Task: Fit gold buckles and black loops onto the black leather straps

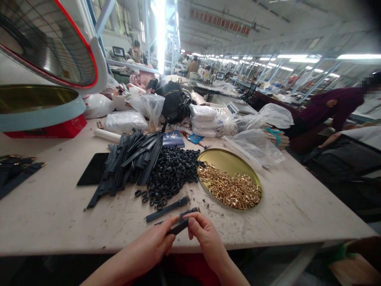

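Close to the table's front edge, my left hand [159,240] grips a dark strap [179,227] between thumb and fingers. My right hand [204,232] pinches the same strap near its upper end, its fingertips partly hiding it. Just beyond my hands lies a finished-looking dark strap [166,209] with a buckle end, and another strap is partly covered by my fingers. A heap of small black loops [172,172] spreads farther back, beside a pile of flat dark strips [131,159]. To the right, a round gold tray [238,162] holds many gold buckles [235,190].
A red-rimmed fan [89,59] and a pale blue-rimmed round tray [44,115] stand at the left. More dark straps [18,171] lie at the left edge. Plastic bags [256,147] and wrapped packets [204,119] line the back. A person in purple [333,103] bends at the right.
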